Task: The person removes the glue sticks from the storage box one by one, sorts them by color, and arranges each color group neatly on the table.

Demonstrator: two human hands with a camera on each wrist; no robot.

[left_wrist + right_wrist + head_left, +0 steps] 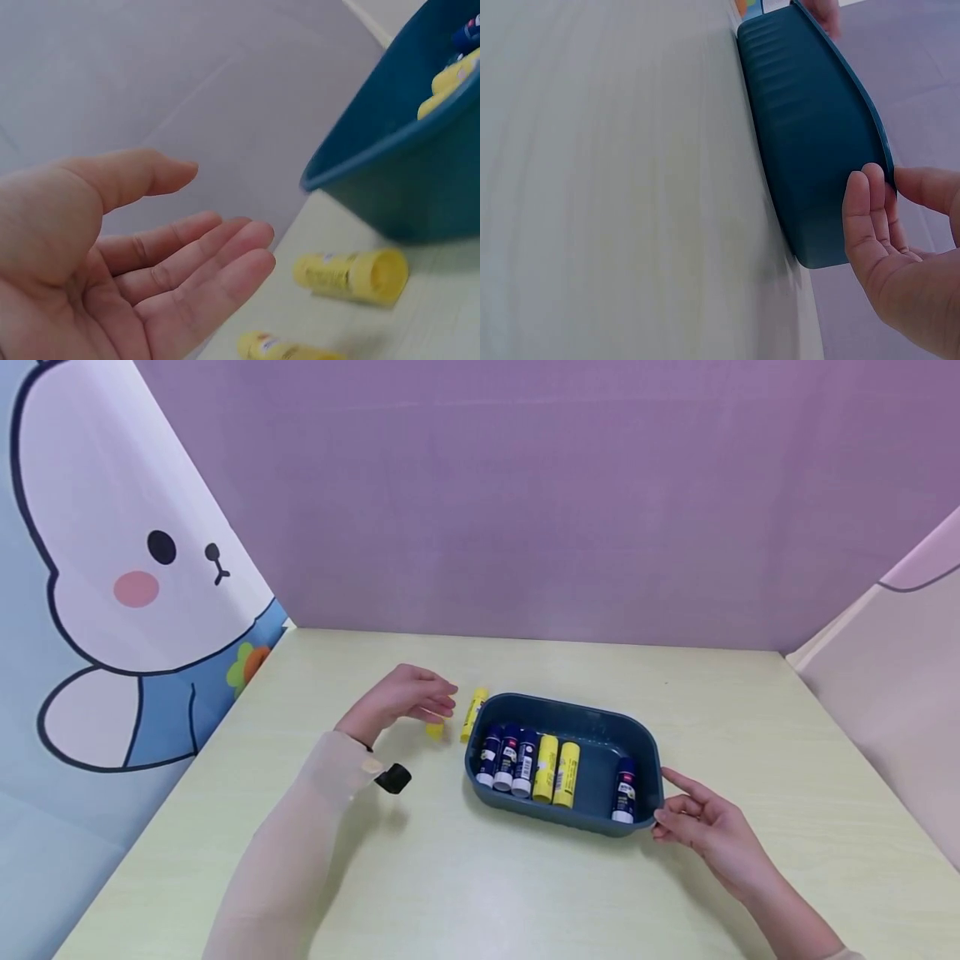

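Observation:
My left hand (408, 693) hovers with fingers extended over a yellow glue stick (435, 729), mostly hidden beneath it in the head view. Nothing is between thumb and fingers in the left wrist view. Another yellow glue stick (474, 714) lies just left of a dark teal plastic basin (600, 718). My right hand (712, 835) holds the basin's near right corner, thumb at the rim and fingertips against the outer wall. Inside, three navy glue sticks (507, 758) and two yellow glue sticks (557, 771) lie in a row; another navy glue stick (624, 791) lies apart at the right.
The basin stands on a pale wooden table (480, 893). A purple backdrop (525, 502) rises behind the table, and a cartoon-printed sheet (112, 568) hangs at the left. A black device (393, 778) sits on the left wrist.

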